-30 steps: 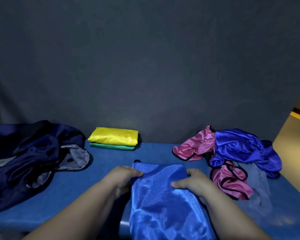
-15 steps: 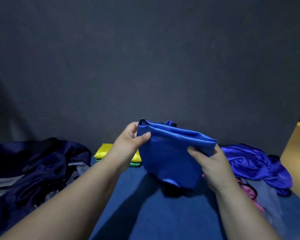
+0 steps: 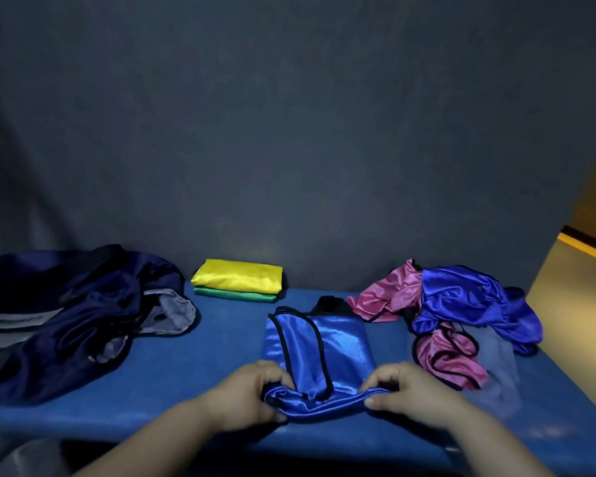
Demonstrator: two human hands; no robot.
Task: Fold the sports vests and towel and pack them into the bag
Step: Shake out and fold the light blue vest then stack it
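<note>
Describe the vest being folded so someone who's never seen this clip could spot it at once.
On the blue table, near the front middle, the blue vest lies flat between the left hand and the right hand, which pinch its near edge. Unlike the crumpled pile to its right and the yellow and green stack behind, it is spread smooth, black trim curving across it.

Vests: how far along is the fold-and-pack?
Done: yellow vest and green vest folded, stacked at the back. In hand: left hand and right hand grip the blue vest at its near edge. Left: crumpled pile on the right, then packing the bag.
</note>
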